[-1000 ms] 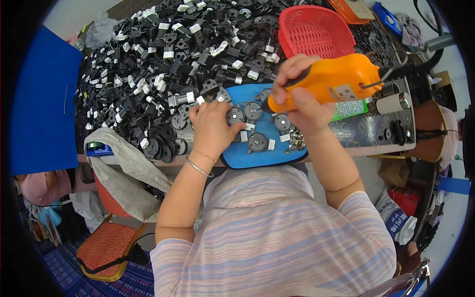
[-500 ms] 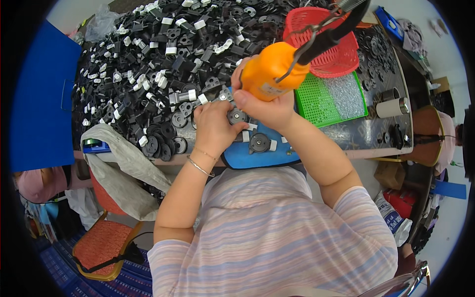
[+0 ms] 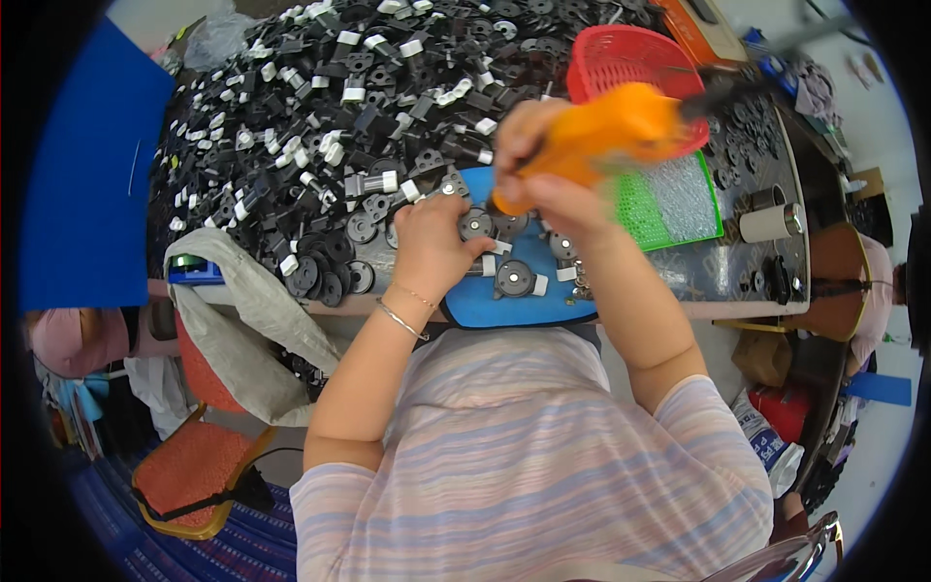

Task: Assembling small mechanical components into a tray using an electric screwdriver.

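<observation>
In my right hand (image 3: 572,205) is an orange power screwdriver (image 3: 621,126), blurred by motion and tilted, its body pointing up to the right. My left hand (image 3: 430,240) grips a round dark grey wheel part (image 3: 476,224) by its edge, thumb and fingers around it, over the blue mat (image 3: 529,310). Just below lies another wheel part (image 3: 514,278) with a white tab. More round parts lie beside these, partly under my right wrist. The screwdriver's tip appears to be clear of the held wheel part.
Black and white plastic parts (image 3: 320,126) are heaped across the table's left and back. To the right are a red basket (image 3: 621,58), a green tray (image 3: 645,218) of small shiny pieces and a cup (image 3: 766,224). Grey cloth (image 3: 242,310) hangs over a chair at left.
The screwdriver has swung from near upright over the wheel part to a tilt toward the right, away from my left hand. My left hand stays on the wheel part.
</observation>
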The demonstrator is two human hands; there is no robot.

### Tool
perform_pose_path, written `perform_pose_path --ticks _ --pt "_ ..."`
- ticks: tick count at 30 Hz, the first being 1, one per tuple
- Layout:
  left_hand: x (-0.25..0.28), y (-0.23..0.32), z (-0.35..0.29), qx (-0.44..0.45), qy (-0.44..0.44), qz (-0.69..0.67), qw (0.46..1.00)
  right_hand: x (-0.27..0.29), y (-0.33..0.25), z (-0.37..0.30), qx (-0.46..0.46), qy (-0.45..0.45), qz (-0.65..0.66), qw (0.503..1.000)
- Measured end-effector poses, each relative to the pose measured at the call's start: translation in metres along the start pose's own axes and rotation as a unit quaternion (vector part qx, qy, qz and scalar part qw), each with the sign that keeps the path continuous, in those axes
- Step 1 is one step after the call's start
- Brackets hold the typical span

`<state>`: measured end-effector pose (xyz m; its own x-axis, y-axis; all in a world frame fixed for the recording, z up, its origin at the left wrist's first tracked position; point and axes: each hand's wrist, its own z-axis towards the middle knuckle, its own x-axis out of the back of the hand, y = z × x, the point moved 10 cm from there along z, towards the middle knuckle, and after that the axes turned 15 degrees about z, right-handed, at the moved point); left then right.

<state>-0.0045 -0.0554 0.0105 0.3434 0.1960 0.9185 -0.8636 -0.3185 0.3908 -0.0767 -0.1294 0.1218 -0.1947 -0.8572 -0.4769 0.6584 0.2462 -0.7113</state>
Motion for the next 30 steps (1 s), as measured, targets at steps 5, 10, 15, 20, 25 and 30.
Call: perform_pose_path --ticks 5,10,15,20,25,30 --pt "0.020 0.015 -0.014 -0.056 0.096 0.065 0.992 -0.021 -0.044 0.000 0.010 -0.081 0.040 0.996" --pt "0.068 -0.023 -0.049 -0.002 0.177 0.178 0.968 0.015 -0.065 -0.028 0.035 0.007 0.000 0.999" --pt "0.067 -0.077 -0.056 0.059 0.169 0.259 0.949 0.035 -0.074 -0.040 0.093 0.072 0.069 0.991" --pt "0.068 -0.073 -0.050 0.044 0.175 0.281 0.943 0.035 -0.077 -0.042 0.092 0.063 0.058 0.992" --pt "0.082 -0.039 -0.034 0.002 0.175 0.023 0.984 0.047 -0.088 -0.052 0.118 0.114 0.058 0.985" --pt "0.043 -0.003 0.014 -0.063 0.147 -0.032 0.987 0.042 -0.088 -0.054 0.108 0.112 0.006 0.988"
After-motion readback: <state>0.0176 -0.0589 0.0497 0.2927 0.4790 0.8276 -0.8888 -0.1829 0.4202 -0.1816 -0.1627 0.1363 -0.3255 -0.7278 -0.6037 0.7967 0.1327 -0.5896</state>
